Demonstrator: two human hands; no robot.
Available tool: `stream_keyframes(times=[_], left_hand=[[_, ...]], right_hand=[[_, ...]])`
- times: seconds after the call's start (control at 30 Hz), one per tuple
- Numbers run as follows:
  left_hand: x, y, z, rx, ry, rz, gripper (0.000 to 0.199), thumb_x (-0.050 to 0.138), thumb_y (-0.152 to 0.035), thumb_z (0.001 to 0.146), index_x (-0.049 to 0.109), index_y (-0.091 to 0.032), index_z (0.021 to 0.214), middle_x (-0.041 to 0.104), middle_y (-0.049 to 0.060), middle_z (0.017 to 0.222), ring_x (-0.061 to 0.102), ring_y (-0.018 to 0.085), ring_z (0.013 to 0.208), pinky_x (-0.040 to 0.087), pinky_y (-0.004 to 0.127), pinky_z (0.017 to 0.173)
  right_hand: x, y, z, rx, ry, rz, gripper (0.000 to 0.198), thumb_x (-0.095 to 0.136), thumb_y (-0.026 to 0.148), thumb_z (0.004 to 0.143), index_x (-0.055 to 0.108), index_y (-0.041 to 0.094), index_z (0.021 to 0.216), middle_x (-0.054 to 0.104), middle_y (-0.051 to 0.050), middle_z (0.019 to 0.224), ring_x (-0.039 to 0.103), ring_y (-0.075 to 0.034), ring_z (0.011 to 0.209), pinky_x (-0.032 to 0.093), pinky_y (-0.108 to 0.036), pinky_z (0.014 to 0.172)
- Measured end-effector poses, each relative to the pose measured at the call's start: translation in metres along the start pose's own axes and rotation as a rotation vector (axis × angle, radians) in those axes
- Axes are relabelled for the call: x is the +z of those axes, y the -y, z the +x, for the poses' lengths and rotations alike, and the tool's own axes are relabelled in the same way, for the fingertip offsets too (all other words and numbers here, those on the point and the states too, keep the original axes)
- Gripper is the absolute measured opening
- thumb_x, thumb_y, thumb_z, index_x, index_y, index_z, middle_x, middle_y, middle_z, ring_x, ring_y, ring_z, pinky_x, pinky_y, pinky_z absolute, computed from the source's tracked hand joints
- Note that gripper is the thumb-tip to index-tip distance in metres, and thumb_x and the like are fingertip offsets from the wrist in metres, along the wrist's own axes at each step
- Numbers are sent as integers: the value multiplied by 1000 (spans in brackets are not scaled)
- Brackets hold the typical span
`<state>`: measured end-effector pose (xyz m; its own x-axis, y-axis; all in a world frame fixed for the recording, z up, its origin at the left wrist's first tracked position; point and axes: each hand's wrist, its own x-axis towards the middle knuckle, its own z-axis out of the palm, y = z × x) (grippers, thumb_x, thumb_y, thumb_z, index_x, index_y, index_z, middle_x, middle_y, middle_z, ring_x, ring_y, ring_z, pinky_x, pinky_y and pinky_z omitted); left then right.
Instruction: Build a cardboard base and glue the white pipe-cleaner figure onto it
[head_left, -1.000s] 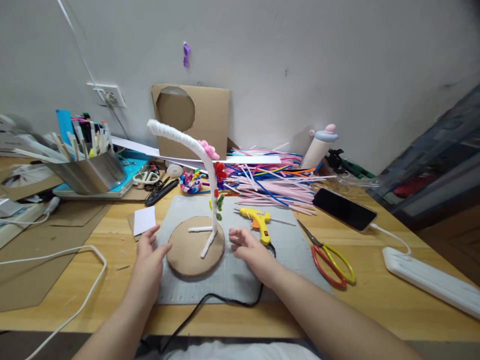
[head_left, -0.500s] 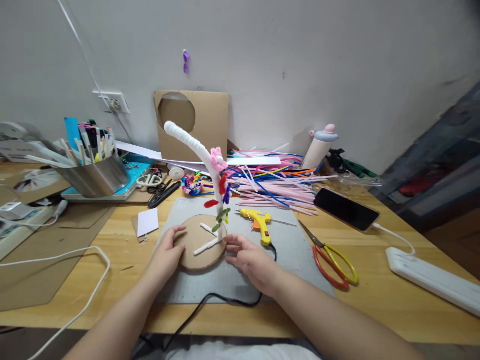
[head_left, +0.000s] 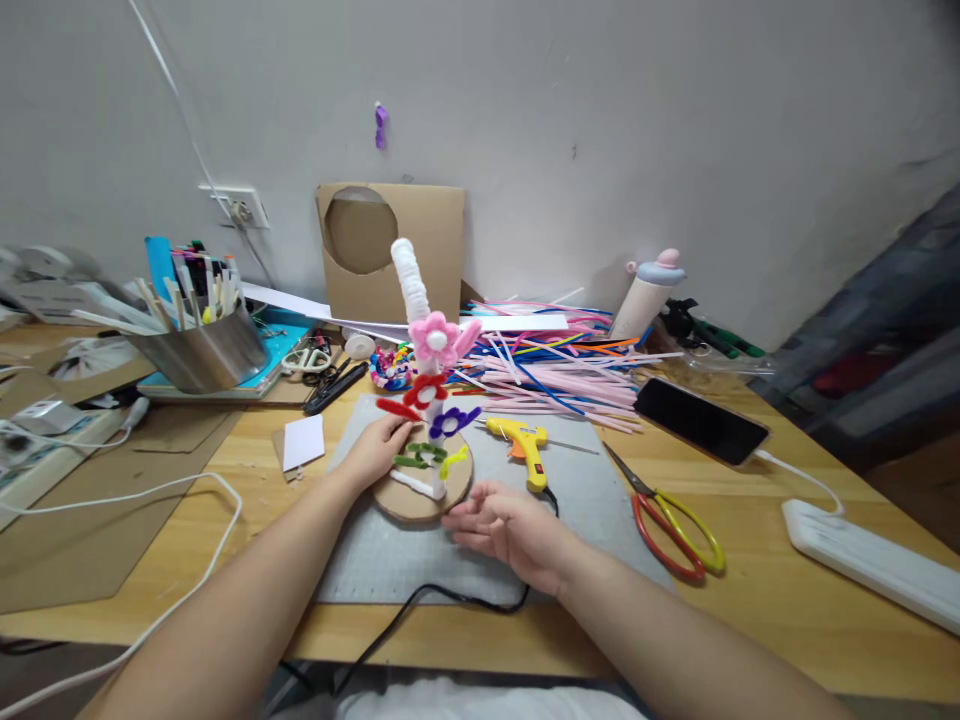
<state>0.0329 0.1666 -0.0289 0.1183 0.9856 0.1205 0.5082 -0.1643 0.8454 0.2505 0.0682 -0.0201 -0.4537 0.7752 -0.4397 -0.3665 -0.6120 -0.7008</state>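
A round cardboard base lies on the grey cutting mat. From it rises a white fuzzy stem, with pipe-cleaner flowers on its front: a pink flower, a red flower, a purple flower and a green flower. My left hand grips the base's back-left edge, its fingertips partly behind the red leaf. At the front-right rim, my right hand is open, fingers stretched and fingertips at the edge.
A yellow glue gun and scissors lie to the right. Behind are pipe cleaners, a bottle and a cut cardboard sheet. A phone lies far right, a metal pen holder left.
The base has turned, so the flowers face me and the stem's curved top points away. My left hand has gone round the rim toward the back; my right fingers have slid to the front right.
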Motion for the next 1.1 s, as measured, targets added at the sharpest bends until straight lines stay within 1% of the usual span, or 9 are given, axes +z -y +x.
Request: stream_keyframes(times=[0.1,0.17,0.23,0.3,0.37,0.43,0.67,1.0,1.1], left_hand=[[-5,-2,-7,49,-18,82,27,58,-32,88,59,-16,109,60,8,116,58,23,105,47,45,90],[-8,-6,-17,87,-16,117,21,56,-27,85,63,-18,103,62,7,113,57,25,107,45,43,93],[-9,-11,-27,131,34,137,21,52,-21,82,66,-20,98,66,5,106,59,24,102,46,39,91],[-8,-17,-36,182,96,154,25,49,-16,79,67,-22,95,67,3,101,61,22,96,47,36,88],[-4,-20,-42,232,138,179,25,48,-16,80,68,-22,93,68,4,99,61,22,95,47,36,88],[0,-19,-45,281,164,207,23,49,-20,83,69,-23,93,68,5,99,60,22,97,45,37,90],[7,-10,-43,395,210,306,27,48,-19,85,72,-27,96,67,7,106,56,25,103,40,43,97],[8,-12,-44,422,202,410,35,43,-13,84,69,-27,103,64,7,111,54,25,110,37,42,101],[7,-14,-46,423,202,444,37,44,-13,83,68,-29,106,62,6,118,51,25,115,35,42,103]], right_hand=[[-5,-2,8,-77,-23,-257,21,55,20,64,44,21,82,64,0,82,64,-16,64,48,-28,55],[-9,-4,13,-244,-87,-534,14,55,22,70,47,21,81,61,2,78,55,-11,55,40,-24,48],[-12,-6,17,-445,-151,-824,8,52,20,76,53,21,84,59,2,77,51,-11,56,39,-24,52],[-14,-6,20,-622,-163,-1045,16,50,14,79,58,22,91,59,-1,82,53,-14,67,41,-27,61],[-15,-5,22,-748,-129,-1154,23,49,10,80,60,22,96,60,-3,90,54,-17,79,43,-31,72],[-14,-3,25,-817,-83,-1184,25,49,9,82,61,22,99,60,-5,94,55,-19,87,44,-32,79],[-10,-1,27,-832,12,-1173,29,46,10,88,67,24,102,61,-5,103,58,-18,95,46,-32,85],[-7,-4,28,-817,-55,-1238,21,50,8,82,62,21,93,57,-5,96,56,-18,87,46,-30,77],[-6,-5,27,-825,-68,-1274,19,54,11,80,60,22,95,56,-5,97,53,-20,92,44,-34,81]])
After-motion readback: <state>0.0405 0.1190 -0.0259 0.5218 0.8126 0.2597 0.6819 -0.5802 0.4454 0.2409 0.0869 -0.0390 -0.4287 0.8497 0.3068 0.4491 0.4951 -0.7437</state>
